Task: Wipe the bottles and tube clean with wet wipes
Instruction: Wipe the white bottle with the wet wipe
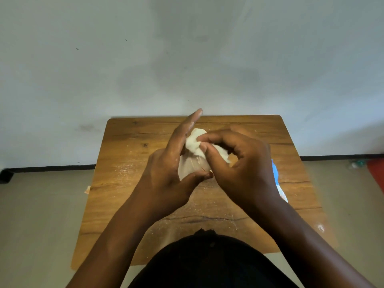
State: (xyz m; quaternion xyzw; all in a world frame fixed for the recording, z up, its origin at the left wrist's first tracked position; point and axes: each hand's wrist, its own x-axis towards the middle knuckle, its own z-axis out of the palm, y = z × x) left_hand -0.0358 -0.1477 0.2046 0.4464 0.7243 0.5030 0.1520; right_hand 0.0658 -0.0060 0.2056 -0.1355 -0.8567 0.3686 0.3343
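Observation:
A crumpled white wet wipe (pixel 193 143) is held between both hands above the middle of the wooden table (pixel 124 163). My left hand (pixel 166 165) has its fingers stretched straight up behind the wipe, and its thumb pinches the wipe's lower edge. My right hand (pixel 245 163) is curled, with its fingertips pinching the wipe's upper folds. I cannot tell whether anything is wrapped inside the wipe. No bottle or tube shows on the table.
A blue and white packet (pixel 276 175) lies on the table's right side, mostly hidden behind my right wrist. White dust speckles the tabletop. A small orange scrap (pixel 87 189) sits at the table's left edge. A red object (pixel 376 173) lies on the floor at far right.

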